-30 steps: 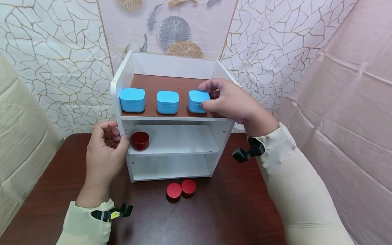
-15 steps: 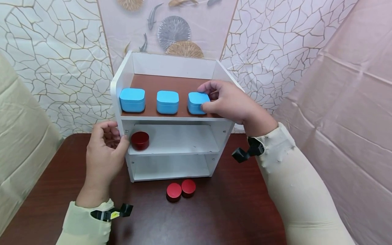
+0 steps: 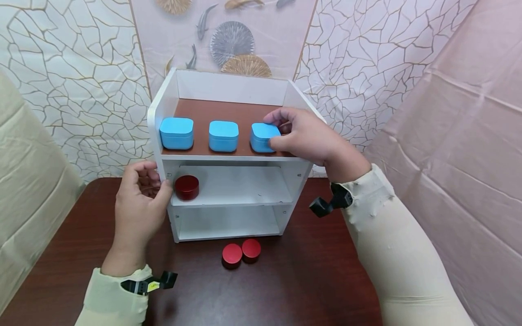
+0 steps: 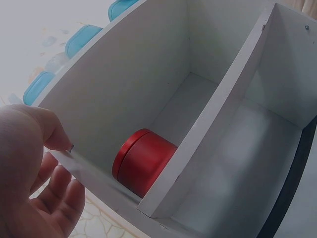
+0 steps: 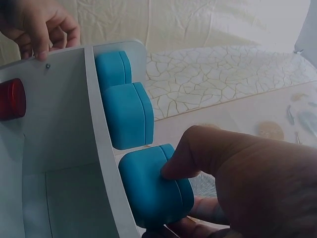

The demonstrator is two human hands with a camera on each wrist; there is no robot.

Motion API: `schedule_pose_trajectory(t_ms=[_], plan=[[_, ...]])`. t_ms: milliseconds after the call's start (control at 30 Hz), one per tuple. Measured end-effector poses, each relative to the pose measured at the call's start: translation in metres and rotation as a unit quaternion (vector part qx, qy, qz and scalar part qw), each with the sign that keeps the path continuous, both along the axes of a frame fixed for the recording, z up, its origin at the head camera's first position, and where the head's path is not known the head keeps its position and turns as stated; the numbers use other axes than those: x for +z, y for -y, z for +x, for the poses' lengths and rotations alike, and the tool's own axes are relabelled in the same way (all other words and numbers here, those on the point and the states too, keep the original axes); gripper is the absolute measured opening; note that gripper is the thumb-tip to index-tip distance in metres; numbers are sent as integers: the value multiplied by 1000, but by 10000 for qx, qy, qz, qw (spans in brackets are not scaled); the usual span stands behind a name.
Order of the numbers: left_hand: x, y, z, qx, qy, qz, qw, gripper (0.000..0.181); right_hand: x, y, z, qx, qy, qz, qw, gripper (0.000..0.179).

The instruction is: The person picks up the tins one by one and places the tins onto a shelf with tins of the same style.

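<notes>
Now your right hand (image 3: 303, 135) pinches the farthest-right blue box (image 3: 261, 133), which sits just above the frame's middle, left of that hand. Your left hand (image 3: 140, 197), farther from it, grips the side of the white shelf (image 3: 232, 158).

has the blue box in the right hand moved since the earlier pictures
Yes, slightly: in the head view, the blue box in the right hand sits a little lower, nearer the top shelf's front edge, than at first.

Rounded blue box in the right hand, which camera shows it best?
Right wrist: the blue box looks largest there, its seam line clear. Head shows it smaller, partly behind the right hand; left wrist, only a cropped end.
</notes>
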State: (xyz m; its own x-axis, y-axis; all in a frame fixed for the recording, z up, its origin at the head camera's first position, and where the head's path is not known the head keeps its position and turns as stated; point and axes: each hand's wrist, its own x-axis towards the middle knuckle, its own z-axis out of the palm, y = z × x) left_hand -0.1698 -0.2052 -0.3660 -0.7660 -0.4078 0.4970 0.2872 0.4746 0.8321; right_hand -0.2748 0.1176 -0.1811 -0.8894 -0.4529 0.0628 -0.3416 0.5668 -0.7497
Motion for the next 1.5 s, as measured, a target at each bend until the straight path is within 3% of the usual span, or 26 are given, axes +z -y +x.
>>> schedule_pose_trajectory(t_ms=[333, 967, 1500], plan=[[-1, 0, 0, 15, 11, -1, 10000, 45, 0, 0, 0, 67, -127, 90, 9999, 54], [0, -1, 0, 40, 50, -30, 10000, 46, 0, -1, 1, 206, -497, 254, 9982, 71], [0, -1, 0, 40, 63, -14, 10000, 46, -6, -5, 27, 51, -1300, 495, 9903, 75]])
